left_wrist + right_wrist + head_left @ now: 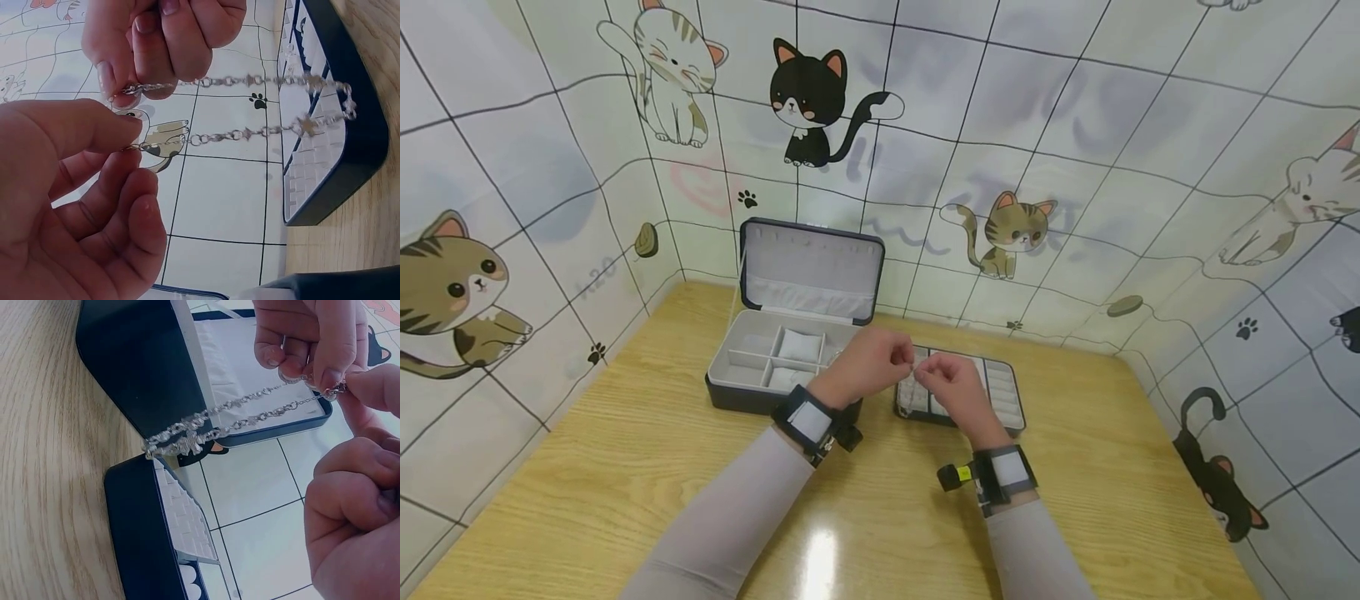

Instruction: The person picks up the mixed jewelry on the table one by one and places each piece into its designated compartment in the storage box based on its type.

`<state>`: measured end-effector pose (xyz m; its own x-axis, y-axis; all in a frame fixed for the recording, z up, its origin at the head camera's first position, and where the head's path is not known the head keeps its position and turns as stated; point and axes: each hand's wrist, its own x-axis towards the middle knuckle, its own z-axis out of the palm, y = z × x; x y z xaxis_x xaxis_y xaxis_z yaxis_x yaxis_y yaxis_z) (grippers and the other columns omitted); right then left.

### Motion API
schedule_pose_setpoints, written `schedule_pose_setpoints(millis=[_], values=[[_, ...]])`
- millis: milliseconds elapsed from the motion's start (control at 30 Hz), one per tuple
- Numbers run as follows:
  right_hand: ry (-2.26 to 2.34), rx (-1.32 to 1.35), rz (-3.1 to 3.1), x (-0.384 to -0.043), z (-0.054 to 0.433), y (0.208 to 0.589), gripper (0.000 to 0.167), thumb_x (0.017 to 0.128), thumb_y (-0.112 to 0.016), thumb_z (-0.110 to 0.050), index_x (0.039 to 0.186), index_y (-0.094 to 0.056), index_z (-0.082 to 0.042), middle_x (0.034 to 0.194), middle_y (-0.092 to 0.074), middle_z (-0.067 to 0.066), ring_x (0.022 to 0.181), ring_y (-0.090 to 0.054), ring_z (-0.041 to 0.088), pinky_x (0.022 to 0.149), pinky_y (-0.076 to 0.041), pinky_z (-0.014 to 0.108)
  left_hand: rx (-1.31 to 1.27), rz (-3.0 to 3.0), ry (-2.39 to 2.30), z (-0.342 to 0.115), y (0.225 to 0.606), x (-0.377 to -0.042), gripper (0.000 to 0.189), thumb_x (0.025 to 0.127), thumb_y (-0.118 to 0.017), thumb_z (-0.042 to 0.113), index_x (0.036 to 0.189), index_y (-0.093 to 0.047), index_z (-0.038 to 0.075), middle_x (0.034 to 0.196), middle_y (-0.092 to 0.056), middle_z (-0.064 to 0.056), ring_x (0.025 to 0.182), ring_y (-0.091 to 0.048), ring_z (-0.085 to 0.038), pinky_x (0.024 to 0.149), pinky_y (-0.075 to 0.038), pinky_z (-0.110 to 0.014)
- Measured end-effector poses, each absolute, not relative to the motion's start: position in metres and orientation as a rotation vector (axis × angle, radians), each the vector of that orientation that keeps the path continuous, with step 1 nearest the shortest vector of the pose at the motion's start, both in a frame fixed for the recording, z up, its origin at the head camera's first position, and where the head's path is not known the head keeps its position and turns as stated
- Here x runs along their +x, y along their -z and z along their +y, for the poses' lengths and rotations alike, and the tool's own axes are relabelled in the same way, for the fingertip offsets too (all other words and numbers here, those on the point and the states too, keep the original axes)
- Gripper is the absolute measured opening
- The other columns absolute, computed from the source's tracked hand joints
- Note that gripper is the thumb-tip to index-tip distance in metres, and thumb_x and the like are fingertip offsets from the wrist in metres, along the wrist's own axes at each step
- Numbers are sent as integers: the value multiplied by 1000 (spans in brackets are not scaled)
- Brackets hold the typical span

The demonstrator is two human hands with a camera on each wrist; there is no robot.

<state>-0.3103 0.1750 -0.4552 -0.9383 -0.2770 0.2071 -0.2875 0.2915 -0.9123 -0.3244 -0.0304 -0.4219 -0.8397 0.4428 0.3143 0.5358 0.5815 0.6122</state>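
Observation:
A silver chain bracelet [306,126] with star-shaped charms hangs as a loop between my two hands. My left hand [865,362] pinches one end between thumb and forefinger. The other end, with a small clasp [337,389], is pinched by my right hand [958,387]. In the left wrist view the two ends are close together but apart. Both hands are held over the left part of a dark-edged jewelry tray [1002,396], which has pale ring rolls. The loop's lower bend overlaps the tray's edge in both wrist views.
Left of the tray, a dark jewelry box [741,398] stands with its padded lid [812,267] raised. Its compartments hold pale cushions [801,344]. Behind them rises a tiled wall covering [917,175] printed with cats. Everything stands on a wooden table [880,508].

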Motion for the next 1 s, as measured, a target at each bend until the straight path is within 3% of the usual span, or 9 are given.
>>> schedule_pose_setpoints(millis=[300, 433, 667, 833, 1000], values=[[-1940, 514, -2447, -311, 174, 462, 21, 105, -63, -17, 99, -67, 3, 58, -41, -8, 52, -35, 8, 54, -33, 23, -790, -2671, 1126, -34, 418, -323, 9, 93, -75, 11, 88, -72, 18, 84, -71, 5, 78, -62, -10, 72, -52, -26], [-2197, 502, -2254, -313, 174, 469, 20, 107, -56, -10, 89, -60, -4, 58, -37, -9, 50, -30, 7, 50, -26, 23, -741, -2637, 1161, -38, 411, -320, 9, 94, -74, 12, 88, -73, 19, 84, -71, 5, 79, -62, -11, 72, -52, -28], [-2502, 578, -1991, -314, 164, 486, 35, 106, -48, -4, 74, -51, -16, 54, -32, -13, 46, -24, 5, 47, -14, 29, -726, -2531, 1274, -51, 403, -320, 5, 95, -73, 13, 93, -76, 16, 83, -70, 4, 78, -61, -12, 70, -52, -28], [-2465, 745, -2049, -315, 148, 496, 39, 106, -47, -1, 70, -39, -13, 54, -30, -10, 47, -23, 7, 47, -18, 26, -695, -2475, 1313, -63, 398, -321, 6, 95, -72, 11, 95, -77, 15, 84, -70, 3, 77, -61, -13, 69, -51, -29], [-2387, 646, -2120, -317, 130, 499, 42, 104, -53, -1, 67, -34, -10, 51, -33, -10, 45, -27, 7, 47, -24, 24, -663, -2442, 1347, -72, 394, -323, 5, 95, -73, 10, 97, -77, 12, 84, -71, 2, 77, -62, -14, 71, -52, -30]])
